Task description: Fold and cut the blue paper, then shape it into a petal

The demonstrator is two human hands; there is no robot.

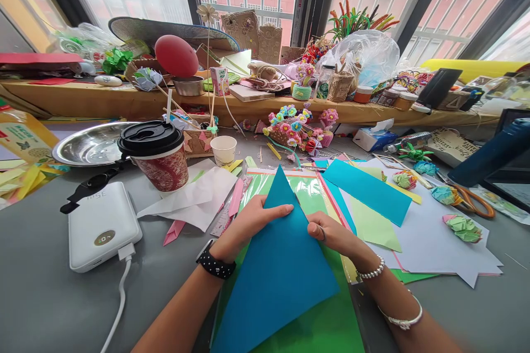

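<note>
A triangular piece of smooth, matte blue paper (285, 270) lay at the center of the work area, its apex pointing away from the person and its broad base toward the near edge of the view. The left hand (254, 220) gripped the paper near the apex, the thumb laid flat across its face and the fingers hidden beneath. The right hand (333, 237) was curled at the sloping right edge, thumb against the bent fingers; whether its grip pinched the paper or something thin could not be told. Beneath lay a glossy plastic-covered green sheet (331, 333) on the gray tabletop (37, 253). To the right, a blue rectangle of paper (368, 191) overlapped a pale green sheet (372, 226), with larger white sheets (439, 251) under them. Crinkled, layered paper flowers, among them a green-and-pink one (462, 228), stood near scissors (476, 203) with orange looped handles. To the left, a creased white sheet (202, 196) lay beside a red-and-white paper cup (163, 171) with a ridged black lid. A round-cornered white power bank (101, 226) bore a plugged-in white cable (121, 292), and a shallow, mirror-bright metal bowl (83, 149) stood behind.
</note>
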